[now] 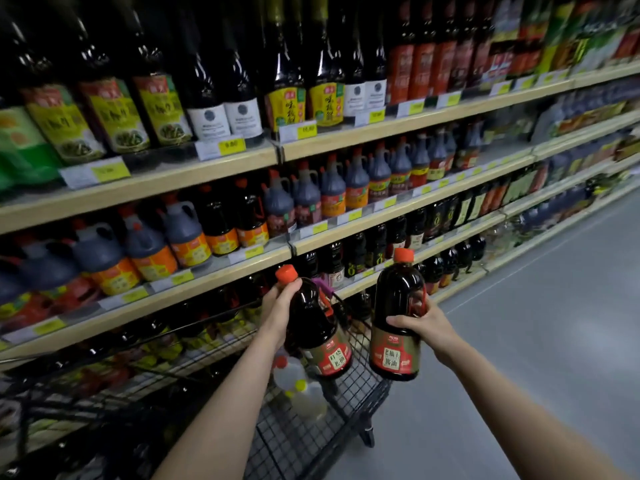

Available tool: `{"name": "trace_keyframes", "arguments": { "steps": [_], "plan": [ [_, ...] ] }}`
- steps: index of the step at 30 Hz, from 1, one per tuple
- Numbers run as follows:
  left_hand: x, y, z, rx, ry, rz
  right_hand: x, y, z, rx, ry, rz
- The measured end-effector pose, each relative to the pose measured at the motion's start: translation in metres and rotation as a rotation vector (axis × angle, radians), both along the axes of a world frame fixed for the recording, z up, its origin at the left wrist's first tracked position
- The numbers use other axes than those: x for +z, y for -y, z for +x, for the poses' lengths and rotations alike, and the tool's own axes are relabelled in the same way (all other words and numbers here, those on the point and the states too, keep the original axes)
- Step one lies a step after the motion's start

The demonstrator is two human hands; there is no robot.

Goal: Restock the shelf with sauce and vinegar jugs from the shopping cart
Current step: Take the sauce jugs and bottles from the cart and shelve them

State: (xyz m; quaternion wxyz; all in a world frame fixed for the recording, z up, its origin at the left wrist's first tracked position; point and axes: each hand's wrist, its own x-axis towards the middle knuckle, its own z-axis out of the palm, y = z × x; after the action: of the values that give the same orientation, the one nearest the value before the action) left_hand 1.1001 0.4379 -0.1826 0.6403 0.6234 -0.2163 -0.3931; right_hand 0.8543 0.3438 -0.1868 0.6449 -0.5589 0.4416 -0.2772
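I hold two dark sauce jugs with orange caps and red-green labels above the black wire shopping cart [349,393]. My left hand [278,308] grips the left sauce jug [317,329] high on its shoulder, and that jug leans to the left. My right hand [420,322] is wrapped around the handle side of the right sauce jug [394,327], which stands nearly upright. Down in the cart lie clear vinegar jugs [298,382] with red and yellow caps. The shelf [214,268] with similar jugs runs along the left.
Several wooden shelf levels filled with dark bottles and jugs rise on the left, with yellow price tags [230,147] along their edges. The grey aisle floor [540,341] stretches to the right of the cart.
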Motion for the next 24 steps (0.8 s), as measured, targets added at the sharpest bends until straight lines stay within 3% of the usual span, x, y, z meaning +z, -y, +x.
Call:
{"name": "trace_keyframes", "arguments": {
  "steps": [3, 13, 24],
  "plan": [
    [0.007, 0.033, -0.044, -0.039, -0.047, -0.015, 0.008, 0.023, -0.045, -0.024, -0.024, -0.030],
    [0.026, 0.148, -0.196, -0.111, 0.068, -0.030, 0.016, 0.128, -0.200, -0.001, -0.060, -0.070],
    [0.017, 0.303, -0.279, -0.250, 0.159, -0.006, 0.000, 0.273, -0.290, -0.067, -0.042, -0.036]
  ]
}}
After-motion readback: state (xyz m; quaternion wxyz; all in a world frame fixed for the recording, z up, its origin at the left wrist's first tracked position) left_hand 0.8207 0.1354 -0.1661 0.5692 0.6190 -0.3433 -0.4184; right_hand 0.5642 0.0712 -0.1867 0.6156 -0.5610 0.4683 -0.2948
